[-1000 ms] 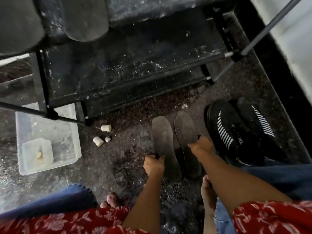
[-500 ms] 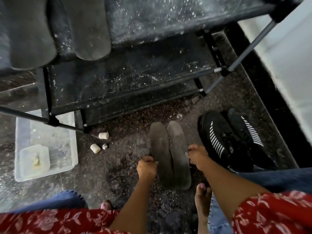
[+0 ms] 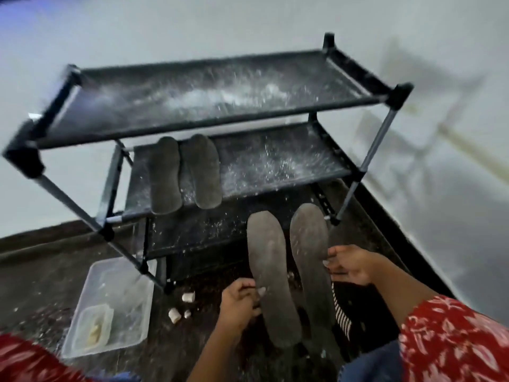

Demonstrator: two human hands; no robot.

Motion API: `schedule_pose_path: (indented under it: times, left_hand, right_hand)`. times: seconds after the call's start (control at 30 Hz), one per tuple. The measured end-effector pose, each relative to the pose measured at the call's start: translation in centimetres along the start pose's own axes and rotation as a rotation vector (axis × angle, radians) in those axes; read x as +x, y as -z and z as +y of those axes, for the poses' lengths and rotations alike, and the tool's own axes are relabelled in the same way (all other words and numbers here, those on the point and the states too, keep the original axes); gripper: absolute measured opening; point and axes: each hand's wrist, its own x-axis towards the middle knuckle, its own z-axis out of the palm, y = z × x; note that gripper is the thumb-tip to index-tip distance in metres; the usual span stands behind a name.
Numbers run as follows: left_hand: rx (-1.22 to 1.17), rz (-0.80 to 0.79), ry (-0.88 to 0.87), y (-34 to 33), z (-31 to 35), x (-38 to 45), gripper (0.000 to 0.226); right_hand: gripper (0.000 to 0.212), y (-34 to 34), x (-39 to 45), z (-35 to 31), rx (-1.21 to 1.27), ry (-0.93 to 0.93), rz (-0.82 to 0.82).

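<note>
Two dark grey insoles are lifted off the floor in front of a black shoe rack point(image 3: 360, 166). My left hand point(image 3: 239, 304) pinches the left insole point(image 3: 271, 277) at its left edge. My right hand point(image 3: 351, 264) grips the right insole point(image 3: 312, 260) at its right edge. Both insoles point up toward the rack, side by side and slightly apart. Another pair of insoles point(image 3: 184, 173) lies on the rack's middle shelf at the left.
White powder dusts the rack's shelves. A clear plastic tub point(image 3: 110, 307) with a small container inside sits on the floor at the left. Small white pieces point(image 3: 181, 306) lie beside it. A black striped shoe point(image 3: 341, 312) shows under my right arm. A pale wall stands behind.
Both hands have raised the two insoles from the floor toward the rack. The view has tilted up, so the rack's top shelf and the wall now show.
</note>
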Motion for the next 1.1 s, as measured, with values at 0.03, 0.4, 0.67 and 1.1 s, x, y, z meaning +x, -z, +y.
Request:
schedule_pose_path:
  times: [0.03,0.4,0.67,1.1]
  left_hand:
    - [-0.007,-0.027,-0.049,-0.2,1.6,-0.9,0.012]
    - [-0.005,0.027,-0.383,-2.7,17.6,-2.5,0.007]
    - [0.143,0.304,-0.406,-4.2,24.7,5.4,0.019]
    - [0.496,0.420,-0.295,-4.6,25.7,10.4,0.028]
  right_hand:
    - [0.023,0.5,-0.9,-1.3,0.007,0.026,-0.043]
    - [0.019,1.6,-5.0,-14.9,0.013,0.390,-0.011]
    - [0.022,-1.3,0.2,-20.8,0.028,0.604,0.340]
    - [0.027,-2.3,5.9,-22.6,-0.249,0.627,0.457]
